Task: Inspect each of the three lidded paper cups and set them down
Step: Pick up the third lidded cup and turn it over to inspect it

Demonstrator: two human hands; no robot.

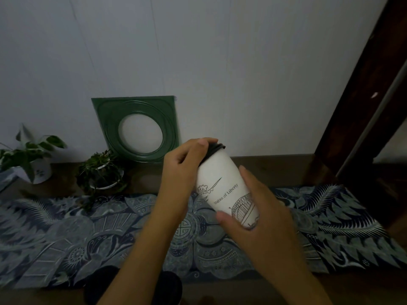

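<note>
Both hands hold one cup [224, 186] tilted for viewing above the tabletop [66, 238]: left hand [185, 164] grips its lid [214, 148], right hand [257, 214] its base.

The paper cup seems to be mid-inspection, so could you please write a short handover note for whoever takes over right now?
Left hand: fingers curled round the black lid.
Right hand: grips the lower body of the white paper cup, held tilted above the patterned cloth.
Only this cup is clearly in view; dark round shapes at the bottom edge cannot be identified.
Done: cannot tell how many were inspected.
Left: finish this cup, set it down, check the others.
</note>
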